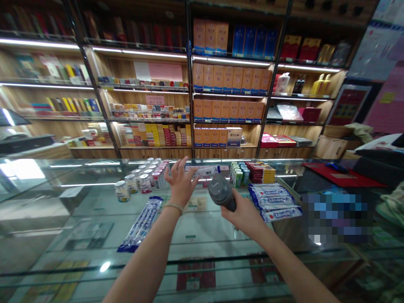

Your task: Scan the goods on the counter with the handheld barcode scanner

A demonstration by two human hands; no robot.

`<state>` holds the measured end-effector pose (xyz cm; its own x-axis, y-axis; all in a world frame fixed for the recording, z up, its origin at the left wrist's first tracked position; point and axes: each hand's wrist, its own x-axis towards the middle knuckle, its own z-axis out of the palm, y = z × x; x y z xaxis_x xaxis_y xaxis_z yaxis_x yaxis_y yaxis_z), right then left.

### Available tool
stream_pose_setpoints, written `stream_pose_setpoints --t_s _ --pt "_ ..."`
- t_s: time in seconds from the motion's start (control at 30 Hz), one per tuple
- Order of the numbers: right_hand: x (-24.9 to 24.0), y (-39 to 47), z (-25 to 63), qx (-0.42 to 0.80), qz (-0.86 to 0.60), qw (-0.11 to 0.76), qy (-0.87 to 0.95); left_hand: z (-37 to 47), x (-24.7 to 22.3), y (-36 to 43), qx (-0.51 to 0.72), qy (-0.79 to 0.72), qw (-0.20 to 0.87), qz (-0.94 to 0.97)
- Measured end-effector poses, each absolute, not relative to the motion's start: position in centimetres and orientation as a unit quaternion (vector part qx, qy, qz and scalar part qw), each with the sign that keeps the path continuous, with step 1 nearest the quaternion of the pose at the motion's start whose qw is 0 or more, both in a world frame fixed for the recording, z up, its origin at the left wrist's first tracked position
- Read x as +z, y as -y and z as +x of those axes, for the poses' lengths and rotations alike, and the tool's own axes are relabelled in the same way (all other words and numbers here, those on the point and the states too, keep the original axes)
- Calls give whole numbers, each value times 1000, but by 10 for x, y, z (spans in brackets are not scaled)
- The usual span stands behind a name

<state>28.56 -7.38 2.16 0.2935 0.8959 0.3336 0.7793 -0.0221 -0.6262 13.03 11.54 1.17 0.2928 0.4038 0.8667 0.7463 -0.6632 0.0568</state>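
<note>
In the head view, my left hand is raised over the glass counter, pinching the end of a slim white and blue packet. A dark handheld scanner is gripped in my right hand, its head close to the packet's near side. To the left of my left forearm lie several long blue and white packets side by side. More blue and white packets are stacked to the right of the scanner.
Several small jars stand in rows at the left. Beyond the scanner are small cans and a stack of red and yellow packs. A red mat lies at the right. Stocked shelves line the back wall.
</note>
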Motion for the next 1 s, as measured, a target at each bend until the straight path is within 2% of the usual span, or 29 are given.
stream_pose_setpoints --t_s 0.23,0.37,0.5,0.77,1.0 --pt "25 73 291 29 -721 345 600 130 12 -115 -465 371 178 -784" --pt "16 66 294 -98 -693 339 628 130 12 -115 -464 371 181 -784" --pt "7 58 296 -182 -699 279 632 130 12 -115 -462 376 185 -782" --pt "-9 49 299 -213 -716 184 639 131 11 -115 -454 383 187 -782" --pt "-20 45 301 -181 -731 130 644 131 11 -114 -447 387 183 -785"
